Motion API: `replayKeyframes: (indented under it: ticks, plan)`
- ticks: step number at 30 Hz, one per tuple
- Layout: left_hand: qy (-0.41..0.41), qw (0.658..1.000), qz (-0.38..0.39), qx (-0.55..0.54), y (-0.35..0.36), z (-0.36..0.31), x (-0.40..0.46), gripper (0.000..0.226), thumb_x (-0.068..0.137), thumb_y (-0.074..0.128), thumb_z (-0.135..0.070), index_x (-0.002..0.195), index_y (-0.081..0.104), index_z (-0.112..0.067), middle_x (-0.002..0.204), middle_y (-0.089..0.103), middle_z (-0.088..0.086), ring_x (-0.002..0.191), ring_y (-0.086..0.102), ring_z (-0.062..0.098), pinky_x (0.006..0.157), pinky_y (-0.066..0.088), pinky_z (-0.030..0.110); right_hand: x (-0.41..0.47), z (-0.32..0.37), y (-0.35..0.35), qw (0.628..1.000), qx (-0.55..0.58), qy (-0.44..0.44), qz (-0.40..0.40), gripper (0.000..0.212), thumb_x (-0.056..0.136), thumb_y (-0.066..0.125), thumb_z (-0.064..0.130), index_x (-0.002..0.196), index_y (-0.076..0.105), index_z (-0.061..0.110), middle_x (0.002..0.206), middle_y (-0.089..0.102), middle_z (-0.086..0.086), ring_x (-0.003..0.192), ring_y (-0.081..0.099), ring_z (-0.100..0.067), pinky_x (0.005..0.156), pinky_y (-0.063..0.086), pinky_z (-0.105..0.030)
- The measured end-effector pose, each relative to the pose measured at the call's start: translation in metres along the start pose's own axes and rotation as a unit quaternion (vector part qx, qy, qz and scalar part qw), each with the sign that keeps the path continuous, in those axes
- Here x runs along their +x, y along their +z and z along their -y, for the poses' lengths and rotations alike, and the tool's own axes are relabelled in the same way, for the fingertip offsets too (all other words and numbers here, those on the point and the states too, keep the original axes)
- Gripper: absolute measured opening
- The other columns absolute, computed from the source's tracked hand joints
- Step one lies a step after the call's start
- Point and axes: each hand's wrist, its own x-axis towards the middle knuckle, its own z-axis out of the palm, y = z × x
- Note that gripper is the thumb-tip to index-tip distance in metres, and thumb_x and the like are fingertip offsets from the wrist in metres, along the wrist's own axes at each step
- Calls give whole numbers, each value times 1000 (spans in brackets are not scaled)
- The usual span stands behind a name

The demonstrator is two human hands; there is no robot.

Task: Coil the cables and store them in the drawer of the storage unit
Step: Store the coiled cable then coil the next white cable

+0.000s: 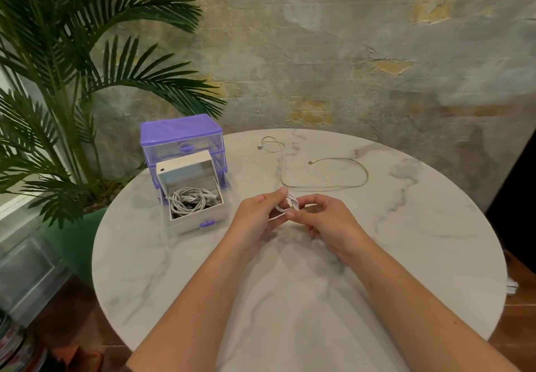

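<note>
Head: both hands [287, 215] pinch small white cable coil [287, 204].

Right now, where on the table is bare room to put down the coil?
Bare marble lies near the table edge, right of the right hand, and before the pulled-out drawer. Crowded: the far middle, where the loose cable sprawls, and around the storage unit.

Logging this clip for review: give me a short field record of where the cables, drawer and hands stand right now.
in hands: small white cable coil, pinched between left hand and right hand
drawer: bottom drawer of purple storage unit pulled out, coiled white cables inside
uncoiled: one white cable lying loose on marble table, behind the hands
beside table: palm plant at left
</note>
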Motion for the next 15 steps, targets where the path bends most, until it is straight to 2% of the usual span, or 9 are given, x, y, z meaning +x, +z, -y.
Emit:
replayKeyframes:
  ticks: [4, 9, 11, 13, 15]
  plan:
    - [1, 1000, -17, -18, -1, -2, -2, 27, 94, 61, -25, 73, 65, -8, 77, 72, 5, 72, 68, 13, 70, 57, 19, 1, -1, 7, 995, -58, -66, -45, 23, 72, 84, 12, 90, 70, 15, 66, 58, 4, 54, 48, -8, 55, 39, -19]
    - [-3, 999, -38, -19, -8, -3, -2, 21, 92, 63, -27, 88, 66, -6, 84, 71, 5, 82, 67, 16, 73, 57, 20, -3, 4, 9, 999, 6, -43, -23, 24, 79, 79, 26, 97, 72, 13, 75, 66, -1, 62, 58, -10, 65, 51, -25]
    - [7, 999, -42, -23, -7, -5, -2, 24, 91, 64, -27, 93, 67, -3, 85, 72, 6, 83, 67, 16, 73, 56, 19, -3, 4, 11, 999, 9, -38, -23, 22, 81, 78, 22, 100, 71, 12, 77, 66, -4, 62, 60, -11, 66, 53, -25]
    - [23, 998, -56, -14, -6, -8, -3, 28, 91, 65, -26, 97, 67, 1, 84, 72, 5, 80, 68, 14, 75, 57, 19, -2, 5, 14, 998, -16, -46, -35, 22, 81, 77, 18, 101, 71, 12, 75, 65, -3, 62, 60, -11, 65, 53, -25]
    - [39, 996, -78, 8, -6, -12, -3, 26, 90, 66, -27, 92, 68, -1, 80, 71, 2, 76, 66, 13, 74, 57, 19, -1, 9, 17, 993, -71, -81, -56, 19, 80, 78, 20, 97, 71, 15, 76, 64, 2, 64, 57, -11, 66, 50, -25]
